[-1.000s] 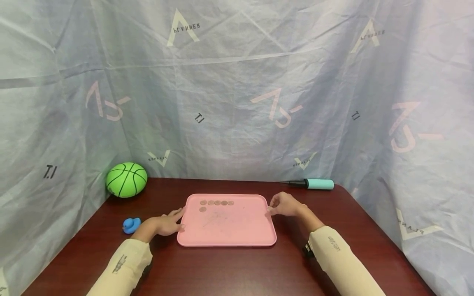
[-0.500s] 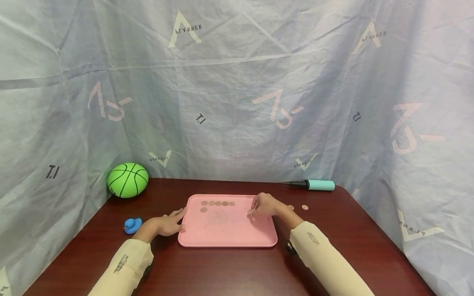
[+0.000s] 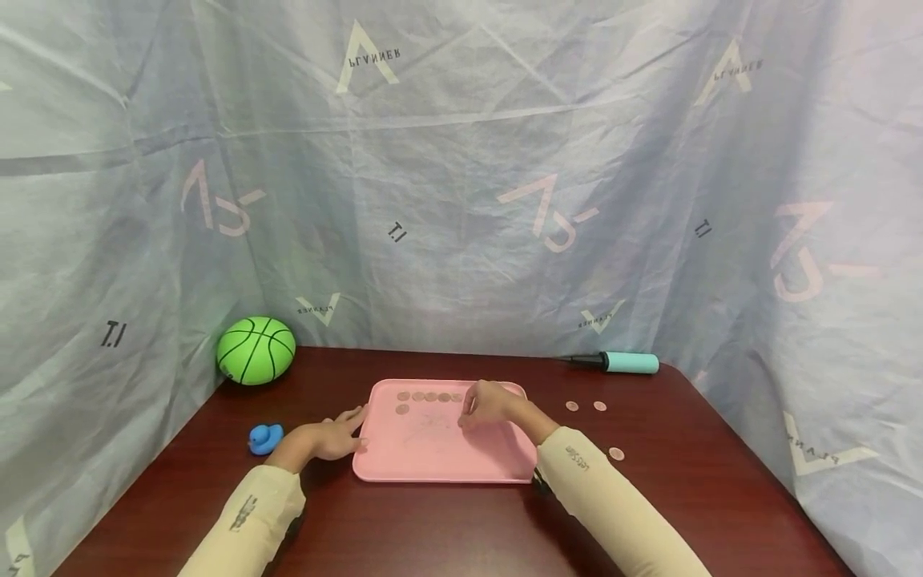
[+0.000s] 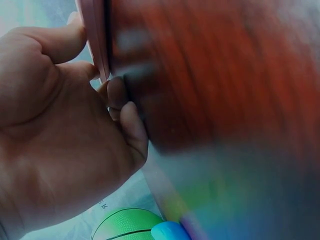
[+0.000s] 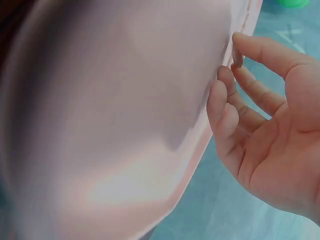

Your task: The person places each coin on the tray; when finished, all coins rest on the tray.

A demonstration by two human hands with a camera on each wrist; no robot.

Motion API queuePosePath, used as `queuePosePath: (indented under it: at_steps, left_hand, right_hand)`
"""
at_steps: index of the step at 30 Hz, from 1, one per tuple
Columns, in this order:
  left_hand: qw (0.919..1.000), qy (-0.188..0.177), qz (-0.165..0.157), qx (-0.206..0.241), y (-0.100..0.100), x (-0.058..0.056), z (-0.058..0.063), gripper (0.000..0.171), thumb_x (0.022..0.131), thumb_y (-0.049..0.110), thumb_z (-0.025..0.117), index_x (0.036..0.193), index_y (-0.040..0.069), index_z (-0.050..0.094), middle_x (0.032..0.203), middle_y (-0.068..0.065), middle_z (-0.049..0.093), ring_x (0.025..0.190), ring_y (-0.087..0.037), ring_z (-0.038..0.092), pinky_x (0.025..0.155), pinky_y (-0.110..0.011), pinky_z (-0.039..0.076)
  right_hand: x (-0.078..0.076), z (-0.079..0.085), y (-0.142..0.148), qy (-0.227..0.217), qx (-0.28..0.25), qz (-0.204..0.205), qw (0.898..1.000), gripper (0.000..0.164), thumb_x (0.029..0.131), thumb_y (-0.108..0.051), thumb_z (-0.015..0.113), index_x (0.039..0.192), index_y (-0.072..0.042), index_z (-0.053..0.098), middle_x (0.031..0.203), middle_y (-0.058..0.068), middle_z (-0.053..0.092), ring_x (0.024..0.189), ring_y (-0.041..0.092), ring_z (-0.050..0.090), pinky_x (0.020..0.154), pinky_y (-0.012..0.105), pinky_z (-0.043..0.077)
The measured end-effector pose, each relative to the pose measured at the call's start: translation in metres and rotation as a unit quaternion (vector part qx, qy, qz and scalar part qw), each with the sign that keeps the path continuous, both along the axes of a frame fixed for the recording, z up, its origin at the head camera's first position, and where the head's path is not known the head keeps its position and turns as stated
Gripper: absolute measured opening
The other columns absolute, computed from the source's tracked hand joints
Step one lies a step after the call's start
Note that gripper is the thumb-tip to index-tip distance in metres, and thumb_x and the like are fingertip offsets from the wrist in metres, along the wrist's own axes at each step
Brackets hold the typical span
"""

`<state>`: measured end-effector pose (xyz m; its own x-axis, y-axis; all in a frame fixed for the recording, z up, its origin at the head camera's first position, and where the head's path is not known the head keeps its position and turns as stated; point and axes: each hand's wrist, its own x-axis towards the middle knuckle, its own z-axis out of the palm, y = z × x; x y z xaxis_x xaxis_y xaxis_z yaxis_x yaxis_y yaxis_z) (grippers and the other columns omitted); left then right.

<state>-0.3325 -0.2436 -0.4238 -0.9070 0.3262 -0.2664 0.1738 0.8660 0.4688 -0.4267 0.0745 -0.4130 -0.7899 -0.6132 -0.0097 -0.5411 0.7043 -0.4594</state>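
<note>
A pink tray (image 3: 433,469) lies on the dark table, carrying a row of coins (image 3: 430,397) along its far side and a single coin (image 3: 402,409) below the row's left end. Over the tray, my right hand (image 3: 485,405) pinches another coin (image 5: 238,56) between thumb and fingertips, just right of the row. My left hand (image 3: 328,438) rests at the tray's left edge. In the left wrist view, the thumb (image 4: 65,42) touches the rim, and the other fingers lie loosely bent beside it.
Right of the tray lie loose coins: two (image 3: 572,406) farther back and one (image 3: 616,453) nearer. A blue rubber duck (image 3: 266,439) and a green ball (image 3: 256,351) stand at left. A turquoise-handled hand pump (image 3: 630,363) lies at the back right, before a hanging cloth.
My right hand has moved left from the tray's right edge to near the row, bringing a coin with it. Loose coins on the right have come into view. The left hand stays put.
</note>
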Motion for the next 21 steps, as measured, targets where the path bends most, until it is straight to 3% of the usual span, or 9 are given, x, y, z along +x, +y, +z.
queuePosePath:
  at_steps: [13, 21]
  left_hand:
    - [0.9998, 0.010, 0.015, 0.002, 0.001, 0.002, 0.003, 0.073, 0.100, 0.027, 0.054, 0.157, -0.001, 0.018, 0.159, -0.027, 0.019, 0.137, -0.063, 0.018, 0.109, -0.070, 0.015]
    - [0.9999, 0.005, -0.006, 0.010, 0.001, 0.003, 0.001, 0.074, 0.101, 0.027, 0.052, 0.156, -0.004, 0.014, 0.159, -0.030, 0.016, 0.140, -0.058, 0.017, 0.111, -0.067, 0.012]
  right_hand:
    - [-0.002, 0.000, -0.026, 0.009, 0.034, 0.001, 0.999, 0.013, 0.079, -0.019, 0.082, 0.078, -0.008, 0.075, 0.074, -0.006, 0.067, 0.066, 0.006, 0.053, 0.064, 0.024, 0.048]
    - [-0.004, 0.001, -0.045, -0.007, 0.075, -0.028, 0.997, 0.018, 0.081, -0.028, 0.082, 0.082, -0.011, 0.076, 0.101, 0.000, 0.073, 0.077, 0.007, 0.057, 0.071, 0.025, 0.049]
